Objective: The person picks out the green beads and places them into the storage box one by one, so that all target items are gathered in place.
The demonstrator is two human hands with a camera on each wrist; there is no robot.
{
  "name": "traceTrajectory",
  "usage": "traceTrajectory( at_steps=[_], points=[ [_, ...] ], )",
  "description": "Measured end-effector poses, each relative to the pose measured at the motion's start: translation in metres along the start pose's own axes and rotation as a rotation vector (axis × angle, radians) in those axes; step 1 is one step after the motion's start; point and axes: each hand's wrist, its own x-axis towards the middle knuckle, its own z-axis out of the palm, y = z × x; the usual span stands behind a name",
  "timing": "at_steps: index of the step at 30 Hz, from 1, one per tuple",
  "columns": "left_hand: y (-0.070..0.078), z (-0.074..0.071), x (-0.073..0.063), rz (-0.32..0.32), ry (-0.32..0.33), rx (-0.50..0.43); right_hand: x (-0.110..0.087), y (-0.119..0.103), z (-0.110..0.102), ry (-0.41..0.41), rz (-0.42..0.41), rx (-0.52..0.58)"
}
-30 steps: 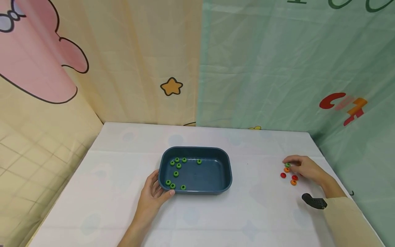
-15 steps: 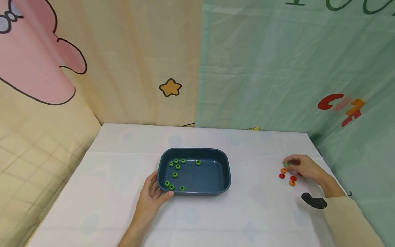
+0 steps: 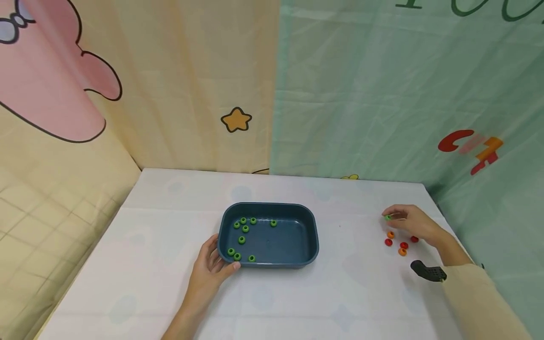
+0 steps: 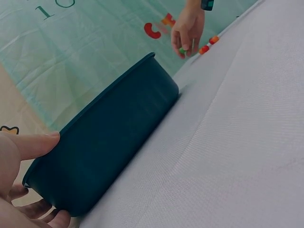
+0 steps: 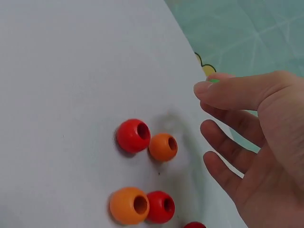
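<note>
A dark blue rectangular tray (image 3: 276,243) stands on the white-covered table, with several green beads (image 3: 242,240) scattered mostly in its left half. My left hand (image 3: 208,271) grips the tray's front-left corner, thumb on the rim and fingers round the outer wall, as the left wrist view also shows. On the right, my right hand (image 3: 414,224) pinches one green bead (image 3: 387,217) between thumb and index finger, raised off the cloth. In the right wrist view that bead is mostly hidden by the thumb. Below the hand lie red beads (image 5: 133,136) and orange beads (image 5: 129,205).
The white tablecloth (image 3: 340,293) covers the whole table. A yellow curtain (image 3: 191,85) and a green curtain (image 3: 361,94) hang behind its far edge. A black strap end (image 3: 428,272) sticks out at the right wrist.
My right hand has lifted the green bead off the table and moved slightly away and left, leaving the red and orange beads behind. The left hand and tray stay put.
</note>
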Motion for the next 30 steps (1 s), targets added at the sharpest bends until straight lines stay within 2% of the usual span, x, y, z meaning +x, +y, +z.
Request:
traceTrajectory(
  at_steps=[8,16,21,30],
  points=[
    [-0.002,0.001,0.003,0.005,-0.005,-0.012,0.018,-0.021,0.014,-0.024,-0.095,0.018],
    [-0.002,-0.001,0.001,0.003,0.007,-0.006,0.033,-0.039,0.032,-0.076,-0.134,0.066],
    [-0.001,-0.001,0.001,0.004,0.013,0.005,0.037,-0.055,0.034,-0.097,-0.176,0.077],
    [-0.003,0.000,0.002,0.009,0.000,-0.005,0.042,-0.082,0.037,-0.093,-0.242,0.031]
  ],
)
